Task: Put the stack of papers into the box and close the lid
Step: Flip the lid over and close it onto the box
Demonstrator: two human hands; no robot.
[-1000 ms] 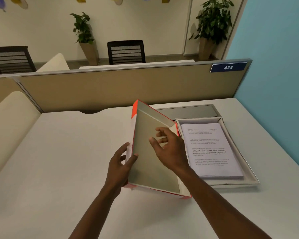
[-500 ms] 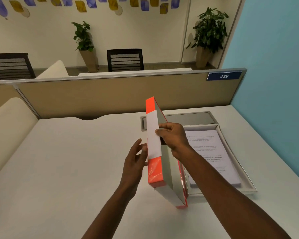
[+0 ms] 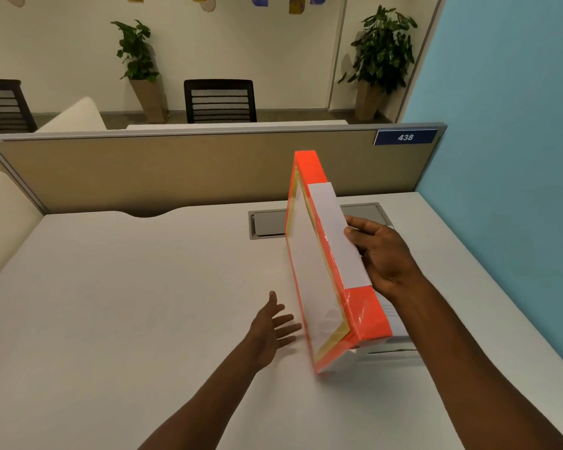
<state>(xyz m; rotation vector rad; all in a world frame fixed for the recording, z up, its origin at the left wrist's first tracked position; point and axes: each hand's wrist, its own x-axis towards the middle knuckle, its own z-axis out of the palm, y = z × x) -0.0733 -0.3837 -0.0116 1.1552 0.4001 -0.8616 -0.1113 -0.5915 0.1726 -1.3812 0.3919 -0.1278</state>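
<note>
The orange and white lid (image 3: pixel 322 264) stands tilted on its long edge over the white box (image 3: pixel 394 347), leaning right, its top face turned toward me. My right hand (image 3: pixel 382 258) grips the lid's upper side wall, fingers on the white label strip. My left hand (image 3: pixel 273 326) hovers open, palm up, just left of the lid's near corner and apart from it. The lid and my right arm hide most of the box; only its near white wall shows. The stack of papers is hidden behind the lid.
The white desk (image 3: pixel 127 303) has a grey cable hatch (image 3: pixel 268 222) just behind the lid. A tan partition (image 3: pixel 176 170) with a "438" plate (image 3: pixel 405 137) closes the far edge, and a blue wall (image 3: pixel 507 141) stands along the right.
The lid has swung farther right over the box, past upright. My left hand let go of it and dropped back, open. The papers went out of sight behind the lid.
</note>
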